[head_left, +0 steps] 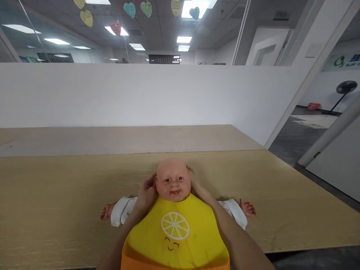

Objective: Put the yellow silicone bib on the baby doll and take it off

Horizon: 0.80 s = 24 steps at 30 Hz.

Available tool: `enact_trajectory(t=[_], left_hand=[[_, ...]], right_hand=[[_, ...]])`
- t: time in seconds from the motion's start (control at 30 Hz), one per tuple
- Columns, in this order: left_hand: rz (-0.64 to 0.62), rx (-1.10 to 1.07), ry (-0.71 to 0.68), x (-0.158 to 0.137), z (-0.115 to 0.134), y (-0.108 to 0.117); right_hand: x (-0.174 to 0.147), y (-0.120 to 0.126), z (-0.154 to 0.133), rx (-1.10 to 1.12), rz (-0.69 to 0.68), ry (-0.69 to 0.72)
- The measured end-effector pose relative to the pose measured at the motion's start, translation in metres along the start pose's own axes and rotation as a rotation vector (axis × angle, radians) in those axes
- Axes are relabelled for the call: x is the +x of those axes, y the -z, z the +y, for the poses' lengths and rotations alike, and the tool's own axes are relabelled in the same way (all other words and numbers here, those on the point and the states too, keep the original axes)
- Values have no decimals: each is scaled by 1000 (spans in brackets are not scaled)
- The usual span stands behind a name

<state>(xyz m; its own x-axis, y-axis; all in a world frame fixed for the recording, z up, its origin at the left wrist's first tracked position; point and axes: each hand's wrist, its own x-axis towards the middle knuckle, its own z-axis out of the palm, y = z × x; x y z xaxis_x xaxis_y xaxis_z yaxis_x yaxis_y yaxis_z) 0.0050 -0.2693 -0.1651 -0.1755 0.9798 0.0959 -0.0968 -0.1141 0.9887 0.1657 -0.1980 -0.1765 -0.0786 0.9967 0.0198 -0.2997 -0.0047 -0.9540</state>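
A baby doll (173, 176) lies on its back on the wooden table, arms in white sleeves spread to both sides. On its chest rests a yellow bib (197, 221) with a white citrus slice, a smiling face and an orange lower pocket. My left hand (147, 192) is closed beside the doll's head, fingers curled by its ear, where a small yellow bit of the bib's neck strap shows. On the other side, my right hand (197, 184) reaches behind the head and neck with fingers bent in. Its fingertips, and whatever they hold, are hidden.
The wooden table (56, 187) extends to both sides, with a paler board (126, 140) along its back. Behind stands a white partition (140, 93) with glass above, hung with paper hearts. A doorway on the right shows a black fan (346, 87) and a red bucket (314, 106).
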Motion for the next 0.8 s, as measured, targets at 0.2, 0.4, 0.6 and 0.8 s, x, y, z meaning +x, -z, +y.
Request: enact_trajectory(t=[0.2, 0.4, 0.6, 0.8], left_hand=[[23, 66, -64, 1, -3, 1], [-30, 121, -56, 3, -3, 0], [-38, 295, -29, 2, 3, -1], [-71, 376, -57, 3, 3, -1]], right_hand=[[5, 9, -10, -119, 65, 93], [1, 22, -12, -467, 150, 213], [1, 31, -5, -678, 142, 218], [1, 36, -4, -772, 126, 205]])
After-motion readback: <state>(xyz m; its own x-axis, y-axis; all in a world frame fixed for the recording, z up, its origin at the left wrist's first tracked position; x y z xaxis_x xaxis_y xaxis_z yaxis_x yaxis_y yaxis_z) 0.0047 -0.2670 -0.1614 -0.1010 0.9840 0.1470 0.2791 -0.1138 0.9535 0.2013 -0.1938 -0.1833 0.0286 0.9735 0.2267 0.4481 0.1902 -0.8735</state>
